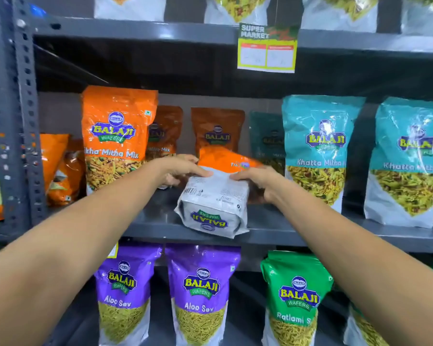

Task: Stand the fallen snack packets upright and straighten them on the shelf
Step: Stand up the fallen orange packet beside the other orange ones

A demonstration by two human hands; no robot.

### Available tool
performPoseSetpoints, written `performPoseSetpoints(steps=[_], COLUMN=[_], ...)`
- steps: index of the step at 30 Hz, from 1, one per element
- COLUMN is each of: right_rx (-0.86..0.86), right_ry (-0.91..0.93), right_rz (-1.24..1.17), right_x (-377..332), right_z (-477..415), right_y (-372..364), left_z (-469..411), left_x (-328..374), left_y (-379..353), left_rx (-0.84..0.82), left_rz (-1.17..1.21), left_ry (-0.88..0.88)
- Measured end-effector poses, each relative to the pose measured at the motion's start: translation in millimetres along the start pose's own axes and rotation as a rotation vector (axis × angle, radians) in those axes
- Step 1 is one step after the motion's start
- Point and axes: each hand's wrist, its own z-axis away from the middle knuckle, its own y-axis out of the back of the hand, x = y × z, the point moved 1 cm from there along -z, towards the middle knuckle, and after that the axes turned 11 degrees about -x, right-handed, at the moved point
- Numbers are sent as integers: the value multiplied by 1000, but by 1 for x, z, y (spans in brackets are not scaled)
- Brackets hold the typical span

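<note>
An orange and white Balaji snack packet [214, 203] lies tilted on the middle grey shelf [280, 233], its white bottom end towards me and its orange top pointing back. My left hand [183, 169] grips its left side and my right hand [259, 182] grips its right side, both near the packet's middle. To its left an orange Tikha Mitha Mix packet [116, 138] stands upright. Darker orange packets [216, 129] stand behind it in the back row.
Two teal Khatta Mitha packets [319, 151] stand upright to the right. Purple Aloo Sev packets [200, 293] and a green Ratlami Sev packet [295, 298] fill the shelf below. A price tag [266, 49] hangs from the upper shelf. A perforated steel upright [13, 116] stands at left.
</note>
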Motion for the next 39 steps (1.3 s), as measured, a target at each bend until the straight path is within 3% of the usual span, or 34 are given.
performPoseSetpoints(steps=[5,9,17,19,21,23,27,32,39], right_rx=[63,78,12,-17,-62,-72,-36,-32,-64], right_ry=[357,458,513,479,406,339,284,391,317], right_rz=[72,129,83,38,-33,-112,-189,-68,-10], right_x=[-28,-13,3,12,24,32,39,50,50], right_z=[1,-12,-23,-26,-27,-25,-27,-33,-37], right_y=[4,10,13,14,12,8,6,7,10], left_z=[3,0,-2,1,2,1,4,2,-4], left_x=[0,-14,-23,-26,-32,-38,-40,-53,-57], left_y=[8,3,-2,-7,-13,-24,-36,-50,-33], left_rx=[191,293,316,459,735,812,550,-4,-69], left_rz=[168,143,135,61,-152,-294,-123,147,238], left_ry=[-346,-466,-498,-484,-397,-364,-347,-379,-271])
